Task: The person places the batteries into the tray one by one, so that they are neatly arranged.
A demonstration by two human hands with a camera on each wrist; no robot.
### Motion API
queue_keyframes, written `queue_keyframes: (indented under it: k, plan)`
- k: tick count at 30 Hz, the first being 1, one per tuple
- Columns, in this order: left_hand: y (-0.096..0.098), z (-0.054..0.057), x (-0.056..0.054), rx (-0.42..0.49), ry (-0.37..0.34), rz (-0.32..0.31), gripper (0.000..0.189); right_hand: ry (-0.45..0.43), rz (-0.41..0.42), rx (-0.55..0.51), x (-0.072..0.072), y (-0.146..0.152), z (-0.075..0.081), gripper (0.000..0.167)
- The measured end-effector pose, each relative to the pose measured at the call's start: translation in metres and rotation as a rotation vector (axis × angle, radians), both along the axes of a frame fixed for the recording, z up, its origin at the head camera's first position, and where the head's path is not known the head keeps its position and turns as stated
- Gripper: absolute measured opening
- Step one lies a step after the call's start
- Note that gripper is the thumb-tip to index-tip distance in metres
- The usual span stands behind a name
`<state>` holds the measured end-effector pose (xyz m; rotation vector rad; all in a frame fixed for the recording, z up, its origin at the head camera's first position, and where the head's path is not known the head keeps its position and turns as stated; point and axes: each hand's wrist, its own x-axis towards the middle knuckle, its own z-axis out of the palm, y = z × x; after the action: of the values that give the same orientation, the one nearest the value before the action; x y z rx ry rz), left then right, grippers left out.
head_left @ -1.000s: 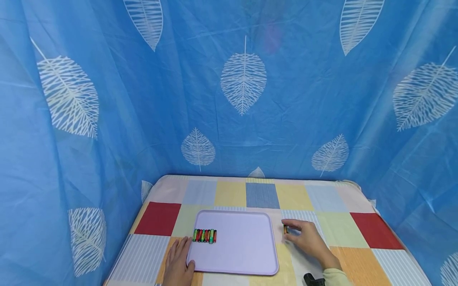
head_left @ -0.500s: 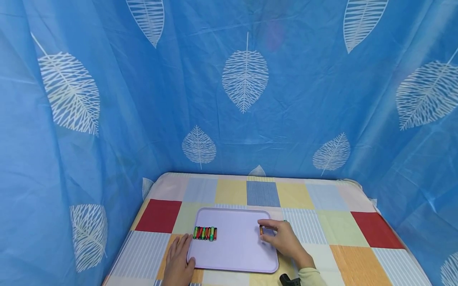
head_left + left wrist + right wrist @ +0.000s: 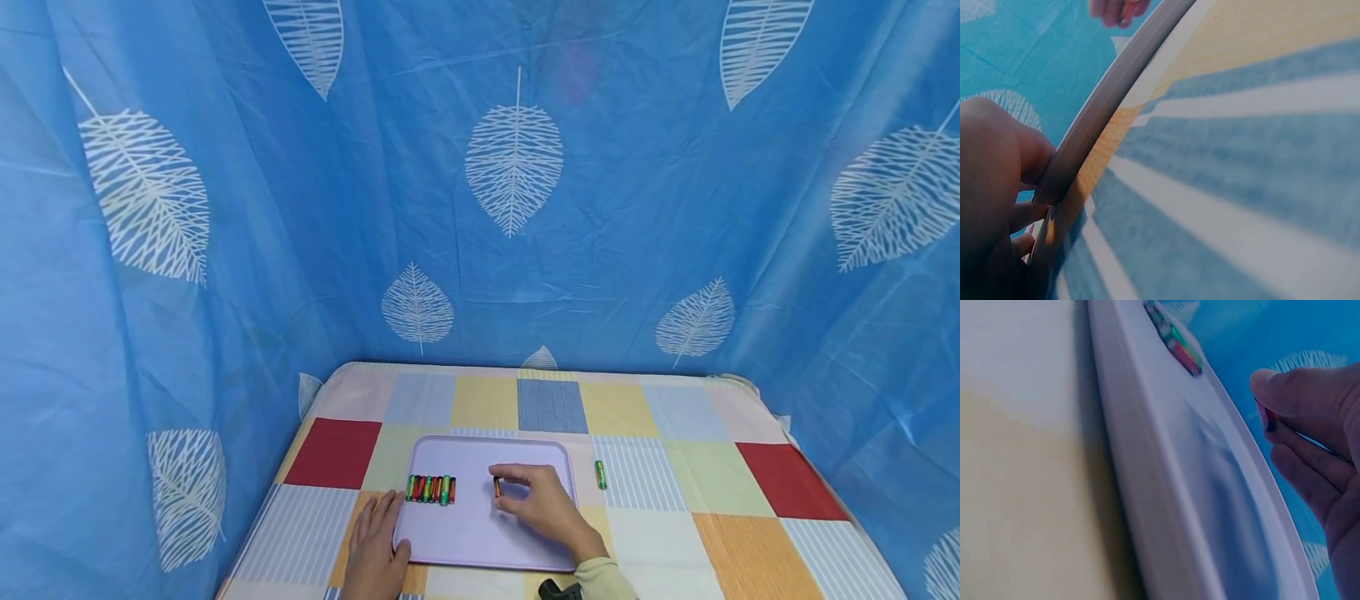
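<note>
My right hand (image 3: 546, 502) pinches a small dark and orange battery (image 3: 497, 487) between thumb and fingers, above the middle of a lilac tray (image 3: 465, 535). In the right wrist view, the same battery (image 3: 1266, 416) shows partly between the fingertips. A row of several red, green and orange batteries (image 3: 430, 489) lies side by side at the tray's left. My left hand (image 3: 375, 548) rests at the tray's near left corner, its fingers along the left side and its thumb touching the near edge. The left wrist view shows this hand (image 3: 991, 181) against the tray rim (image 3: 1100, 109).
One green battery (image 3: 601, 474) lies on the patchwork tablecloth (image 3: 645, 533), right of the tray. A blue curtain (image 3: 600, 208) with white leaf prints encloses the table at the back and both sides.
My right hand has carried the battery leftward from the cloth right of the tray to above the tray's middle, leaving the green battery in sight. My left hand has stayed in place.
</note>
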<state>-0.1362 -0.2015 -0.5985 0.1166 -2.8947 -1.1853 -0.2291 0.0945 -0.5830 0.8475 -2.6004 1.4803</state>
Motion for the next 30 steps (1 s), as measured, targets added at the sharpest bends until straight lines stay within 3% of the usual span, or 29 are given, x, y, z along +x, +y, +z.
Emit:
queue_keyframes:
  k: [9,14,20,30]
  plan:
    - [0.000,0.001,0.000,0.006,0.001,-0.004,0.074,-0.017,0.023,0.006,-0.005,-0.041,-0.005,0.044]
    - [0.000,0.000,0.000,-0.002,0.018,-0.017,0.075,0.033,-0.001,0.066,-0.007,-0.056,-0.009,0.044]
    - [0.001,0.002,0.001,-0.006,0.029,-0.016,0.074,0.080,-0.021,0.132,-0.008,-0.069,-0.010,0.045]
    - [0.002,0.002,0.002,-0.016,0.033,-0.011,0.073,0.074,-0.031,0.183,-0.009,-0.076,-0.009,0.048]
